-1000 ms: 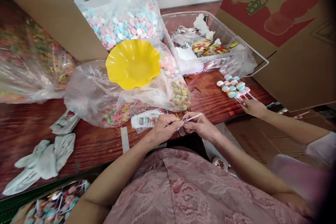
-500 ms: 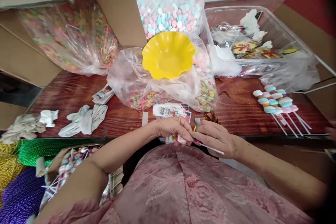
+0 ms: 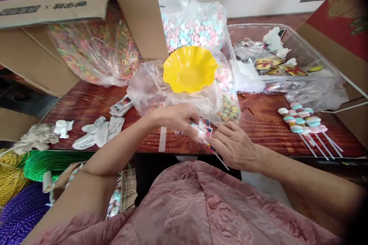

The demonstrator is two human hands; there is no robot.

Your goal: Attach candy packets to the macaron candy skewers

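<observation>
My left hand [image 3: 181, 118] is closed around the candy end of a wrapped candy stick [image 3: 203, 133], and its fingers partly cover the pastel candies. My right hand [image 3: 236, 146] is closed at the lower end of the wrapper, where small dark and yellow bits show. From there the white stick [image 3: 222, 161] slants down to the right. Behind the fingers lies a printed card packet [image 3: 206, 123], largely covered by my left hand. At the right, several finished-looking candy sticks [image 3: 304, 118] with pastel candies lie together on the table.
Beyond my hands, a yellow wavy bowl [image 3: 190, 71] rests on plastic bags of candy [image 3: 228, 80]. A clear bin [image 3: 316, 78] of packets stands back right. An open carton [image 3: 138, 19] holds ring candy [image 3: 97, 53]. Gloves [image 3: 99, 132] lie left on the table [image 3: 258, 118].
Both hands have moved forward over the table edge with the candy stick, whose stick end now points more steeply down. The camera view has shifted slightly upward.
</observation>
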